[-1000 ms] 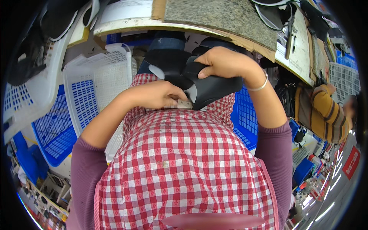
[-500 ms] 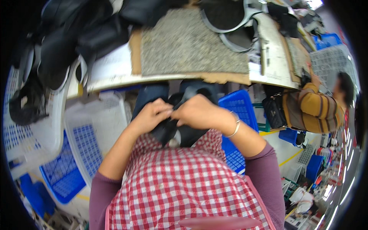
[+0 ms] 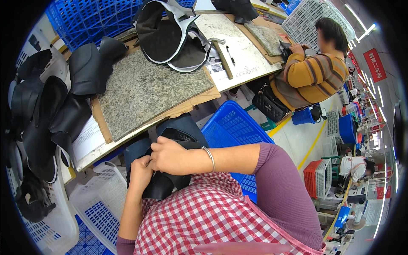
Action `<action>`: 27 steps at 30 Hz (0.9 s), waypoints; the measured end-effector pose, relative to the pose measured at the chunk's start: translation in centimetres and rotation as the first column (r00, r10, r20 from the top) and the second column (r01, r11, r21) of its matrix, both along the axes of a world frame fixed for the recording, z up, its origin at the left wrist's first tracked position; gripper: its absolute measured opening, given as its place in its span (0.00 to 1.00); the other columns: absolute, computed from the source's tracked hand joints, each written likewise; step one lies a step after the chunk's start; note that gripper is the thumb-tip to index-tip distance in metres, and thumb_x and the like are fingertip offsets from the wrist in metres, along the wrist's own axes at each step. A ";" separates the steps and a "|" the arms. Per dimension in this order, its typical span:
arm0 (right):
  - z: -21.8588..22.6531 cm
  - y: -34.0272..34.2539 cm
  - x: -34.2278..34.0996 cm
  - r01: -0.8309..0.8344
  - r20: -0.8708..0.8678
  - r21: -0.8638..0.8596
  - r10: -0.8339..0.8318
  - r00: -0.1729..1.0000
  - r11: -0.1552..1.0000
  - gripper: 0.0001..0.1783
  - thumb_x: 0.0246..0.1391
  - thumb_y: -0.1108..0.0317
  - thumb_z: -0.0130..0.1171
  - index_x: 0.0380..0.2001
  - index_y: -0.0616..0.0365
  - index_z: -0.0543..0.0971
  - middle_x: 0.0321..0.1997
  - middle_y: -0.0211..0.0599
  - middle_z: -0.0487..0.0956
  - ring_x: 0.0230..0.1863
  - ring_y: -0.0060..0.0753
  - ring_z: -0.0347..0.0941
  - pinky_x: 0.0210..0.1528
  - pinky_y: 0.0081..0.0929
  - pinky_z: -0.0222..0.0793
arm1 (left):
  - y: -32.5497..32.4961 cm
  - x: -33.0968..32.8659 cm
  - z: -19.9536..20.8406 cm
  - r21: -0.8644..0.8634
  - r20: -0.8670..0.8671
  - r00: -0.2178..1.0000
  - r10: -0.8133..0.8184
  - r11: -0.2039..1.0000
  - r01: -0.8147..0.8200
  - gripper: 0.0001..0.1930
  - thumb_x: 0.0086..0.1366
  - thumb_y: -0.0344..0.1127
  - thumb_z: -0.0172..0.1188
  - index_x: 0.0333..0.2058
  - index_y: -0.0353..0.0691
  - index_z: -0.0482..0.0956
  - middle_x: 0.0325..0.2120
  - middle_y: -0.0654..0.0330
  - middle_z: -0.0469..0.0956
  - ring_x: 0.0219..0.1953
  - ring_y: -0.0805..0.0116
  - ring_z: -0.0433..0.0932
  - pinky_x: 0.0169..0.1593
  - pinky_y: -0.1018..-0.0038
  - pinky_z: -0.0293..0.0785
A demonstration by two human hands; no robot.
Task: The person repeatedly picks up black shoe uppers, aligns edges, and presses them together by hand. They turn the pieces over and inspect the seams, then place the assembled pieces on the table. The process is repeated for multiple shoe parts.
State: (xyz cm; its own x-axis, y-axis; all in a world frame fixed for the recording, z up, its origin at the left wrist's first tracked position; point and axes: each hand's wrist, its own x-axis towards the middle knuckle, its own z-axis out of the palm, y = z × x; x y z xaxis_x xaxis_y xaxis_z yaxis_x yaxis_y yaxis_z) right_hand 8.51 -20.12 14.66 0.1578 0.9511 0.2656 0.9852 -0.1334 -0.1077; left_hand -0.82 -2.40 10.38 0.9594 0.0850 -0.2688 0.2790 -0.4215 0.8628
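A black leather shoe upper (image 3: pixel 158 188) lies across my lap, over the checked apron. My left hand (image 3: pixel 140 173) pinches its edge, fingers closed. Beside it, touching, my right hand (image 3: pixel 171 158) is also closed on the upper, with a bangle at the wrist. The fingertips of both hands meet over the leather, and whatever small part lies between them is hidden. More black leather uppers (image 3: pixel 91 68) are heaped at the left end of the bench. Two uppers with pale edges and dark lining (image 3: pixel 159 34) lie at the back of the bench.
A speckled stone slab (image 3: pixel 153 91) rests on cardboard on the white bench. A hammer (image 3: pixel 223 59) and a pen (image 3: pixel 230 55) lie to its right. A blue basket (image 3: pixel 236 127) stands by my right knee, a white basket (image 3: pixel 97 191) at my left. A co-worker (image 3: pixel 310 76) sits at the right.
The view has swung to the right and tilted, showing more of the bench and the co-worker. My hands have come closer together, still on the upper.
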 end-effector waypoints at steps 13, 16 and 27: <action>-0.5 -1.5 1.0 0.130 -0.517 -0.039 -0.132 0.846 0.991 0.15 0.51 0.63 0.73 0.39 0.53 0.79 0.35 0.33 0.83 0.41 0.43 0.79 0.51 0.36 0.67 | 0.8 -3.8 -1.1 -0.576 -0.115 0.964 0.241 0.774 -0.262 0.12 0.65 0.20 0.59 0.46 0.29 0.85 0.34 0.62 0.85 0.33 0.77 0.79 0.41 0.79 0.75; 0.3 -2.0 1.0 0.144 -0.499 -0.090 -0.170 0.850 0.985 0.14 0.56 0.62 0.70 0.37 0.56 0.78 0.32 0.37 0.82 0.39 0.43 0.79 0.52 0.38 0.65 | 0.3 -3.8 -1.0 -0.647 -0.162 0.957 0.239 0.706 -0.286 0.11 0.66 0.23 0.61 0.46 0.30 0.86 0.36 0.60 0.86 0.34 0.76 0.80 0.41 0.79 0.75; 0.4 -1.8 1.6 0.138 -0.526 -0.204 -0.227 0.819 0.969 0.14 0.57 0.61 0.69 0.36 0.57 0.76 0.32 0.40 0.80 0.38 0.48 0.77 0.52 0.39 0.66 | -0.2 -4.5 -1.1 -0.731 -0.156 0.952 0.262 0.617 -0.290 0.11 0.66 0.23 0.63 0.47 0.30 0.85 0.37 0.58 0.86 0.35 0.75 0.80 0.43 0.78 0.78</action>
State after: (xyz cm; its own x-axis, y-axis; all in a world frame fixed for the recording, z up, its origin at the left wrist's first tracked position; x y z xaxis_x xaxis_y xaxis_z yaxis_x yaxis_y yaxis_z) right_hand 10.11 -21.96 15.09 0.4085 0.9110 -0.0576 0.7290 -0.3636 -0.5800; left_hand -5.28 -2.65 9.30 0.9148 0.1043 -0.3903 0.3057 0.4529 0.8375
